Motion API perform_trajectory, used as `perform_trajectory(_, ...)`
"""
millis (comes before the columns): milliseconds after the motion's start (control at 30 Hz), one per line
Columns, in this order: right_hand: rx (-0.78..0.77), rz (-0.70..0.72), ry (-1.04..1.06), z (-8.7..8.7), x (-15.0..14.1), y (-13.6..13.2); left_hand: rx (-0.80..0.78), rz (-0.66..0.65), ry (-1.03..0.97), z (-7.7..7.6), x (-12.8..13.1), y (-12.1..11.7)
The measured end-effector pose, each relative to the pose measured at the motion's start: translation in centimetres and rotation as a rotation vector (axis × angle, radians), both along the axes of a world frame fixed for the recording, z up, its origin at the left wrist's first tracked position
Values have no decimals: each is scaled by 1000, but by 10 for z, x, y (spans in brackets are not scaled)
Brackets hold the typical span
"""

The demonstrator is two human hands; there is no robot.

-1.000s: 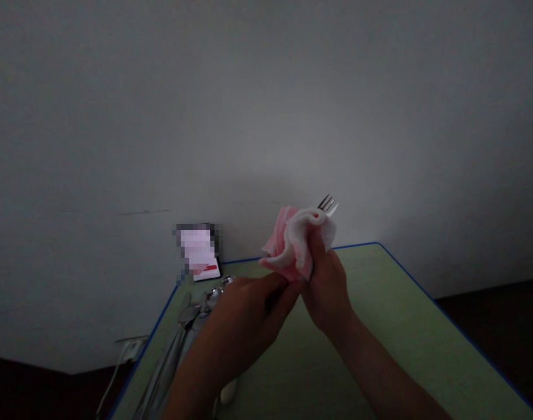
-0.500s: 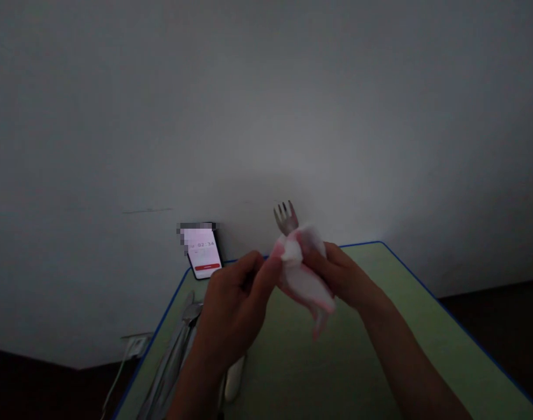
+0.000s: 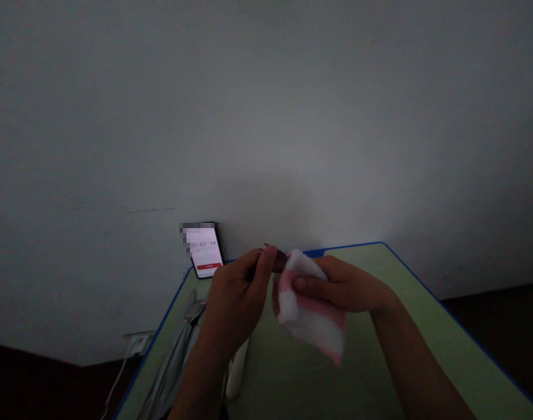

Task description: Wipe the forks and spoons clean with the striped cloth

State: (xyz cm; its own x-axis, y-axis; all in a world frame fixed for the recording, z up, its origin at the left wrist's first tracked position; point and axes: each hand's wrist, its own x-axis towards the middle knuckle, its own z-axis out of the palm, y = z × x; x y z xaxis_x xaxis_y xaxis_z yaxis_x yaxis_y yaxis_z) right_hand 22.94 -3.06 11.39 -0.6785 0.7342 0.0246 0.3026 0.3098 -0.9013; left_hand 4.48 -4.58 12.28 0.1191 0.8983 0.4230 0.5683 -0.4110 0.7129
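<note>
At the table's far left corner, propped against the wall point(image 3: 266, 128), a phone point(image 3: 206, 256) shows me the digits 02:34, with pixel blocks over its upper left part; the lettering on its red bar is too small to read. I make out no brand anywhere else.

Mid-view, above the table point(image 3: 393, 350) near its far edge, the fork point(image 3: 280, 261) is between both hands. Its tines point left and slightly up, one tip poking past the thumb; its long axis slants down rightward into the pink-and-white cloth point(image 3: 312, 326), which hides the handle.

I see the left hand point(image 3: 238, 289) closed in a pinch on the tine end. The right hand point(image 3: 349, 286) is curled shut on the cloth, thumb on top; its fingers underneath are hidden from me.

Blue trim marks the table's borders. The widest stretch of green top runs right to that trim. On the left I have less room: spoons point(image 3: 195, 312) and a pale handle point(image 3: 237, 373) lie around the left forearm.
</note>
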Motion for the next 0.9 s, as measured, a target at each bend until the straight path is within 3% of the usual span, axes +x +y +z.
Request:
perform_trajectory(367, 142, -272, -140, 5, 26, 2, -26, 4, 109, -9, -4, 6)
perform_trajectory(567, 229, -410, -86, 3, 24, 6, -44, -42, 155, -18, -7, 15)
perform_trajectory(667, 221, -355, -100, 3, 18, 5, -46, -61, 129, -16, -7, 13)
perform_trajectory(900, 155, -72, -153, 6, 11, 2, -121, -216, 143, -8, -2, 5)
